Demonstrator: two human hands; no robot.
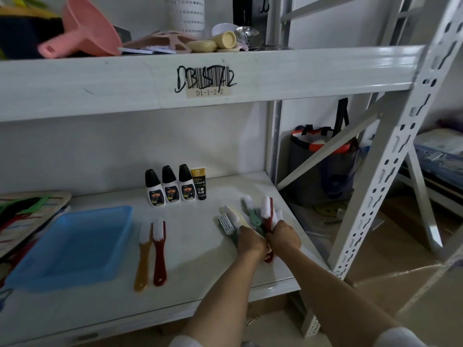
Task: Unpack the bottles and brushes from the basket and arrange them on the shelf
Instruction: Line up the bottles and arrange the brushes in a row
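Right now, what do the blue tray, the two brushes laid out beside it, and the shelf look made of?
Blue tray: looks like moulded plastic, slightly see-through, smooth sheen.
Amber brush and red brush: glossy translucent plastic handles, white bristles, probably nylon.
Shelf: likely painted steel; glossy white coat, slotted metal uprights.

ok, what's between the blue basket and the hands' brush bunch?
Head view: two brushes lying side by side, an amber-handled brush and a red-handled brush, on the shelf. Bare shelf otherwise.
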